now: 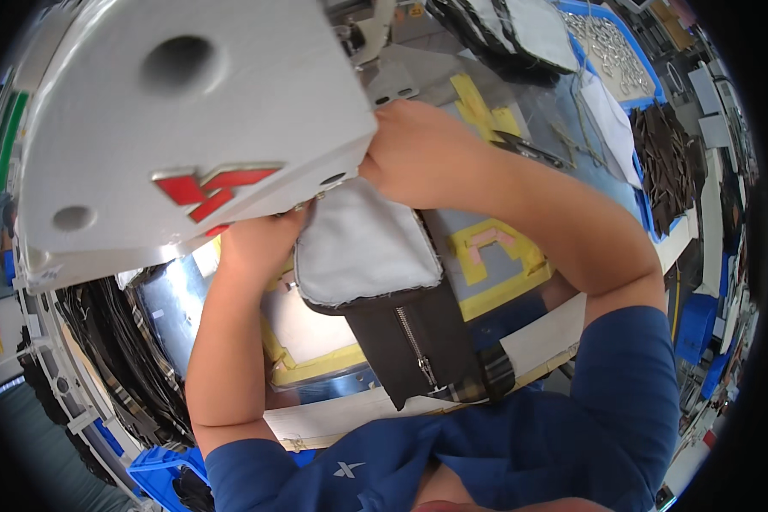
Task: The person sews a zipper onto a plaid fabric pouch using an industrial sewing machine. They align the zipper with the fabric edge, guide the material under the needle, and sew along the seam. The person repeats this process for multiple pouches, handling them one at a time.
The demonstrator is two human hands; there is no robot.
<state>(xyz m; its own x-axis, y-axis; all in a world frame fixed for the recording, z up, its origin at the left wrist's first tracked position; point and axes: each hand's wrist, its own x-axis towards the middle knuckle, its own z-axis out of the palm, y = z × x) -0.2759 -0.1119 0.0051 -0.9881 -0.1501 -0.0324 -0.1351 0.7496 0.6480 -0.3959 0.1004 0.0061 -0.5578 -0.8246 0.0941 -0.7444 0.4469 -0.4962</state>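
Note:
A half-sewn fabric pouch [363, 247] with a pale grey-white panel and dark edging lies on the worktable, its far end under the white sewing machine head [256, 94]. From its near end a black strip with a metal zipper [414, 346] hangs toward my body. My left hand [264, 243] is at the pouch's left edge, its fingers mostly hidden by the machine head. On the far right side, my right hand [414, 154] is curled closed against the machine head. What its fingers hold is out of sight. The needle area cannot be seen.
Black scissors [533, 149] lie right of my right forearm. Yellow tape [503, 286] marks the tabletop. Blue trays hold metal pieces [610, 55] and dark strips [666, 162] at right. Another dark-and-white piece [512, 34] lies at the back. Black fabric pieces [124, 350] are stacked at left.

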